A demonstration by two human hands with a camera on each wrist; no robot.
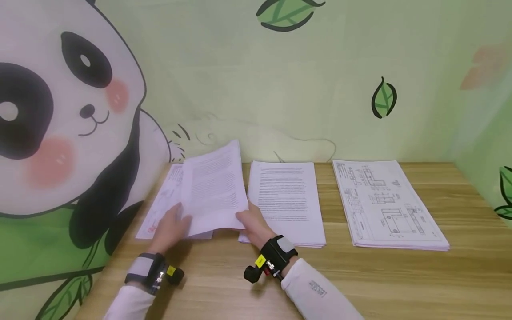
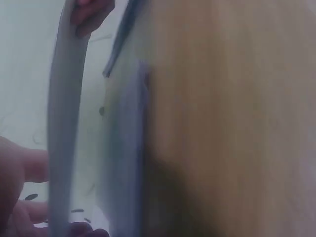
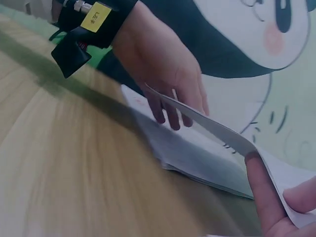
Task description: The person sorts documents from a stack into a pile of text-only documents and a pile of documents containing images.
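Note:
A thin sheaf of printed paper point(image 1: 214, 186) is raised and tilted above the left part of the table, its lower edge bowed. My left hand point(image 1: 170, 229) grips its lower left corner, thumb on the printed face and the other fingers behind. At the lower right corner, my right hand point(image 1: 256, 222) pinches it between thumb and fingers. In the right wrist view the sheaf point(image 3: 212, 126) is seen edge-on, spanning both hands. Beneath and behind it lies a left paper stack point(image 1: 158, 213) with a red stamp, partly hidden.
A middle stack of printed text pages point(image 1: 286, 195) lies just right of the raised sheaf. Farther right is a stack of technical drawings point(image 1: 388, 204). All lie on the wooden table point(image 1: 400, 284), which meets a panda-patterned wall point(image 1: 224, 80) at the back.

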